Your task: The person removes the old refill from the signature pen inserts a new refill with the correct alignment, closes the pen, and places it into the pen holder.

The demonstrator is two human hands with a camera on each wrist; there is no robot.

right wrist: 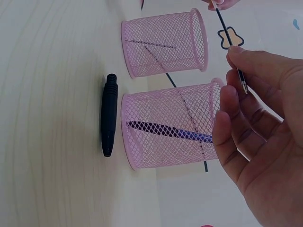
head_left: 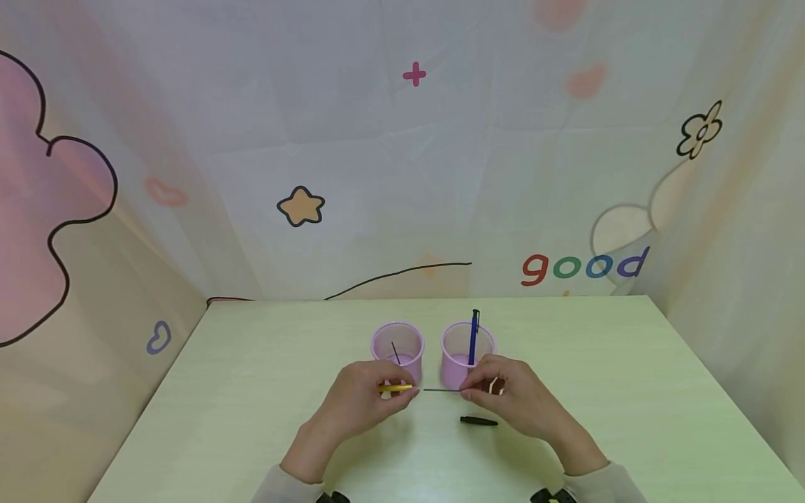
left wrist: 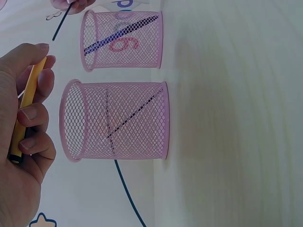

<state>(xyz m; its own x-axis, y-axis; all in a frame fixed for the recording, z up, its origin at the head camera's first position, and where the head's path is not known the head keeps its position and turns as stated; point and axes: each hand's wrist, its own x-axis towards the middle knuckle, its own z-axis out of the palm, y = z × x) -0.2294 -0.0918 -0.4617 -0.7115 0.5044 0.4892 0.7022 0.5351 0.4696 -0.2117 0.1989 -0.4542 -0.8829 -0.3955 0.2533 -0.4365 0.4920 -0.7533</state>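
In the head view, my left hand (head_left: 360, 402) holds a yellow pen barrel (head_left: 395, 388) level between thumb and fingers. The left wrist view shows the barrel's dark end (left wrist: 16, 159) near the palm. My right hand (head_left: 518, 395) pinches a thin dark pen refill (head_left: 442, 390) between thumb and forefinger; its metal writing tip (right wrist: 245, 88) points back toward the palm. The refill's other end points at the barrel, close to the left fingertips. Both hands are raised in front of two pink mesh pen cups. A black pen barrel piece (head_left: 479, 421) lies on the table below the right hand.
The left cup (head_left: 412, 370) holds a thin dark stick (head_left: 395, 353) resting aslant. In the right cup (head_left: 449, 374) stands a blue pen (head_left: 474, 339) with a dark top. A patterned curtain (head_left: 377, 230) hangs behind the pale table (head_left: 264, 349).
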